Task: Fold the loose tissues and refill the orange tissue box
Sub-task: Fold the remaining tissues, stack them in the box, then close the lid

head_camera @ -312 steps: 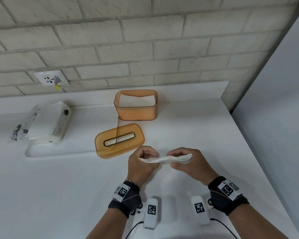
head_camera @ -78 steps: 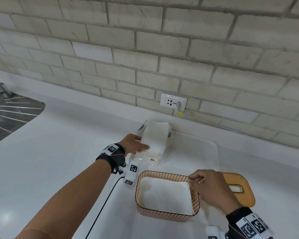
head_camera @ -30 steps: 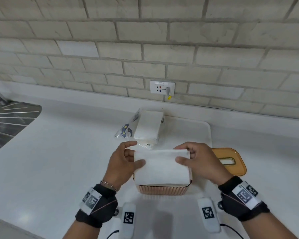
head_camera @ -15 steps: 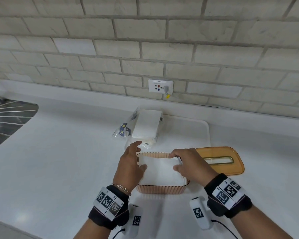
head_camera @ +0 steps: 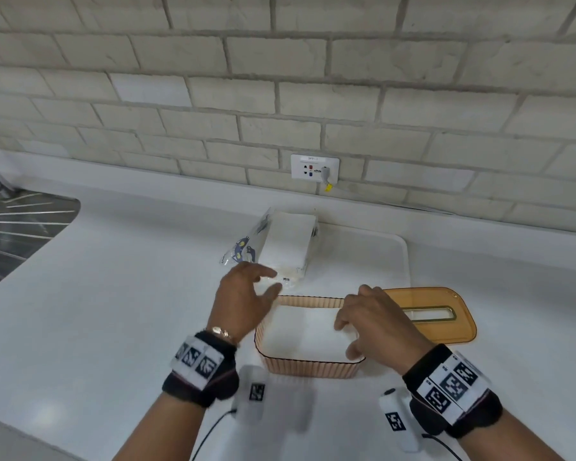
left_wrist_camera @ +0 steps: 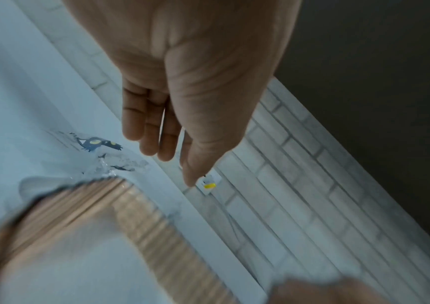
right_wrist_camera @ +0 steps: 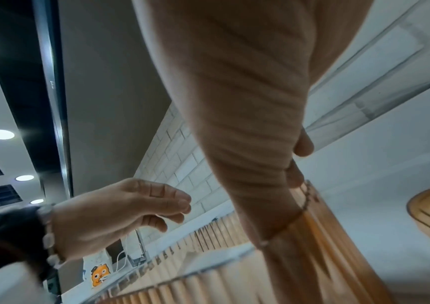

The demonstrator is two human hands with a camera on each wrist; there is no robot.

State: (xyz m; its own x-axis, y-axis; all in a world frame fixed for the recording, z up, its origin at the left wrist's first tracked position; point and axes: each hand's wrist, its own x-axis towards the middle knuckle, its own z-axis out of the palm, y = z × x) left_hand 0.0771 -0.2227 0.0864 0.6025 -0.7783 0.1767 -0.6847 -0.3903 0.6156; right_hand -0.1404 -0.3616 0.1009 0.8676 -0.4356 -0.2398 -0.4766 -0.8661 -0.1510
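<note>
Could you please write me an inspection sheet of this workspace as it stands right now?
Surface: white countertop, with a white tray against the wall.
Job's things: orange tissue box open, white tissues inside; orange lid lying off, to its right; tissue pack in torn clear wrapper behind.
Clutter: nothing seen.
Hands: left hand open, holding nothing, above the box's left end; right hand at the box's right end, grip unclear.
Cables: black wrist-camera leads; a plug in the wall socket.
Surroundings: brick wall; steel sink drainer far left.
</note>
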